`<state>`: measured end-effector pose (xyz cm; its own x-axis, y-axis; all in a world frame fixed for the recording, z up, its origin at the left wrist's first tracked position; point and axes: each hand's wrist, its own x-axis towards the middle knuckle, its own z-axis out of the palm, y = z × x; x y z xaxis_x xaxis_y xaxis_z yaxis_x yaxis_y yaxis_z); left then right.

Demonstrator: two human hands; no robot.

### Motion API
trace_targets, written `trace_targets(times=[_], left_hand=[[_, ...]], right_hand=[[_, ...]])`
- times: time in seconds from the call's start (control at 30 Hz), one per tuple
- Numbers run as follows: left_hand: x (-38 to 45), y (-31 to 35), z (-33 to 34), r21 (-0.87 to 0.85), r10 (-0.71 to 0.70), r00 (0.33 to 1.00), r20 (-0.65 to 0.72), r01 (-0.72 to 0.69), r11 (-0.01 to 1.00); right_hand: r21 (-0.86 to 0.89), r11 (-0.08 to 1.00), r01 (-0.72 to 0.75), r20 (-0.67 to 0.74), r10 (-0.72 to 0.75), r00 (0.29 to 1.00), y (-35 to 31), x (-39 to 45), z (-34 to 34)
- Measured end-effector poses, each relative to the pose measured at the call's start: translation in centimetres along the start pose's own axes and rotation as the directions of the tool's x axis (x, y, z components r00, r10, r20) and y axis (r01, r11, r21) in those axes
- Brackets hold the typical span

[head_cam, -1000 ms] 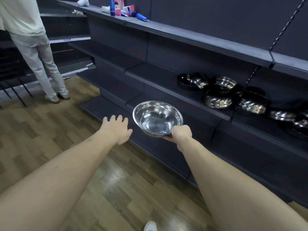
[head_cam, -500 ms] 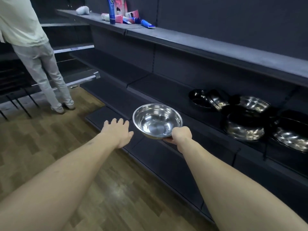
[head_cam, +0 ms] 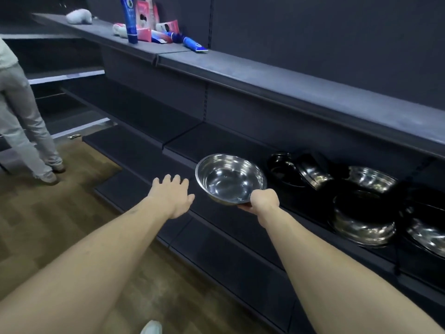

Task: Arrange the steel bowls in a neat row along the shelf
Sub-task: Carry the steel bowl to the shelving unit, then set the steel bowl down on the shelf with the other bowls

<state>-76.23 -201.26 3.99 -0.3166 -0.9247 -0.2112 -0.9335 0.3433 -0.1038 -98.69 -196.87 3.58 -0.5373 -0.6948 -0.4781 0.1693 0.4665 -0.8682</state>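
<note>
Currently right grip (head_cam: 264, 200) pinches the near rim of one bowl (head_cam: 230, 180), held level above the shelf (head_cam: 192, 141), left of the jumbled bowls (head_cam: 363, 218). Left hand (head_cam: 172, 195) hovers released beside it. Risk: one-sided rim hold may let it tip or slip on set-down.

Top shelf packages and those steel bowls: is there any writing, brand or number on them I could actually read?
None can be read.
Upright blue tube on the top shelf: a round emblem and print, too blurred to read.
Pink packets: pictures and print, too small to read.
Lying blue tube: markings blurred.
Steel bowl held by the right hand: no marking shows.
Bowls on the shelf: only reflections.
</note>
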Motion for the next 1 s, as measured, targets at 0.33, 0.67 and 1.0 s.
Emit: trace_targets(times=[0.33, 0.67, 1.0], left_hand=[[14.8, -4.1, -2.0, 0.051, 0.226, 0.974, -0.027, -0.225, 0.973], [24.6, -6.3, -5.3, 0.065, 0.404, 0.914, -0.029, -0.402, 0.914], [28.9, -7.0, -6.2, -0.004, 0.483, 0.875, 0.020, -0.483, 0.875]], right_hand=[[-0.001, 0.999, -0.038, -0.259, 0.037, 0.965, -4.0, 7.7, 6.5], [0.162, 0.986, -0.044, -0.353, 0.100, 0.930, -8.3, 10.3, 10.8], [0.246, 0.963, -0.114, -0.362, 0.200, 0.910, -8.9, 12.9, 12.8]])
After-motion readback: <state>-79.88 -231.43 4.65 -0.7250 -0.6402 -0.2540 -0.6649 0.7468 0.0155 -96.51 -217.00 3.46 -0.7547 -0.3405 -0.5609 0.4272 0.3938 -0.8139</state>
